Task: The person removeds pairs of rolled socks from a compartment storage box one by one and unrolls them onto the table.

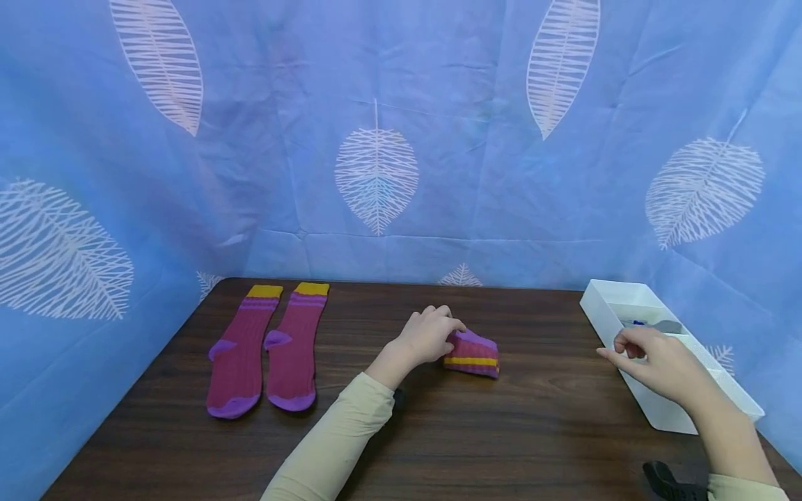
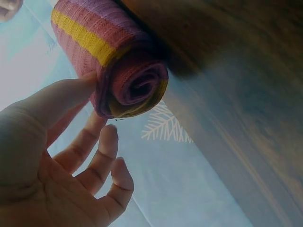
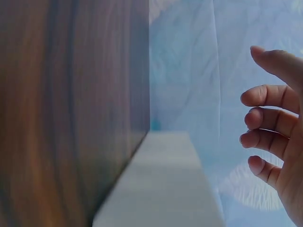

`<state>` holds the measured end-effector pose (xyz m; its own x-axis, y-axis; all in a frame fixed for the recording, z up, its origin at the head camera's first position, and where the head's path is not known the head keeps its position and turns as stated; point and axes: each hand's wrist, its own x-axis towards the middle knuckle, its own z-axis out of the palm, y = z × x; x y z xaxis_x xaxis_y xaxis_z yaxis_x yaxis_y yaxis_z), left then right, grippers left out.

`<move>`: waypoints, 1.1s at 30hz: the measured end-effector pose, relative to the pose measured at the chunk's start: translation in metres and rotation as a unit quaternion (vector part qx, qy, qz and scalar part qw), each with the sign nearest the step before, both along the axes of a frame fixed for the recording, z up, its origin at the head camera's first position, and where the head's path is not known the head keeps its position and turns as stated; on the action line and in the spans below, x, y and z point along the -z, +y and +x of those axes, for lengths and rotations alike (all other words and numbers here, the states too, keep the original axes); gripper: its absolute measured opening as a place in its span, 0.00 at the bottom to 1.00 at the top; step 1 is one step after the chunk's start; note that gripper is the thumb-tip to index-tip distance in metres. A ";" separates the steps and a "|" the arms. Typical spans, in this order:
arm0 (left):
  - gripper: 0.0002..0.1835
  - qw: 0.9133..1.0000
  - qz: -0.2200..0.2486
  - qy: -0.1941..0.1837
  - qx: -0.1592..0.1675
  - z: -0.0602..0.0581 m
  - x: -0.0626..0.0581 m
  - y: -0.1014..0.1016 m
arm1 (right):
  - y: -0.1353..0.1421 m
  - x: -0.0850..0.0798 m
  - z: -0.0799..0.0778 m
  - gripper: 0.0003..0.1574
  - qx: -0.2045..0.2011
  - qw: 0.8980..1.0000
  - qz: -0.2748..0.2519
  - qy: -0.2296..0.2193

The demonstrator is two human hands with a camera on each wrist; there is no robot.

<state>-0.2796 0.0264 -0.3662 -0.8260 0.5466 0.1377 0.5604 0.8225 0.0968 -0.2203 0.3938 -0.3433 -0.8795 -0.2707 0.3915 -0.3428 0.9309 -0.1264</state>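
Note:
A rolled-up sock bundle, maroon and purple with a yellow stripe, lies on the dark wooden table. My left hand pinches its left end between thumb and index finger; in the left wrist view the thumb presses near the spiral end of the roll, the other fingers hanging loosely bent. Over the left wall of a white divided tray hovers my right hand, its fingers loosely curled around nothing. Against the curtain in the right wrist view, that hand shows its fingers apart from the thumb.
Two flat maroon socks with yellow cuffs, a left one and a right one, lie side by side on the table's left. A grey item sits inside the tray. A blue leaf-patterned curtain surrounds the table.

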 end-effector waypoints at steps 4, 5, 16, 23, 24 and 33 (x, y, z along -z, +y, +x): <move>0.15 1.000 -0.005 -0.001 0.018 0.001 0.001 0.001 | -0.022 -0.002 -0.010 0.16 -0.015 1.000 -0.002 0.010; 0.14 1.000 -0.004 -0.002 0.021 0.001 0.001 0.001 | -0.027 -0.002 -0.013 0.16 -0.019 1.000 -0.003 0.010; 0.17 0.999 0.006 -0.003 0.040 0.002 0.004 0.002 | -0.076 0.005 -0.030 0.12 -0.101 0.994 0.021 0.046; 0.17 0.997 0.012 0.009 0.073 0.001 0.004 -0.002 | -0.103 0.017 -0.028 0.06 -0.130 0.988 0.019 -0.076; 0.17 0.997 0.015 0.010 0.079 0.001 0.004 -0.003 | -0.107 0.019 -0.028 0.06 -0.138 0.986 0.017 -0.093; 0.08 0.989 0.073 -0.068 0.106 0.003 0.002 -0.006 | -0.135 0.037 -0.027 0.15 -0.242 0.951 0.024 -0.190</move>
<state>-0.2768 0.0200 -0.3686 -0.7107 0.6925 0.1236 0.6929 0.6588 0.2930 -0.2475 0.2589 -0.3799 -0.7225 -0.6898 0.0474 -0.6713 0.6833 -0.2873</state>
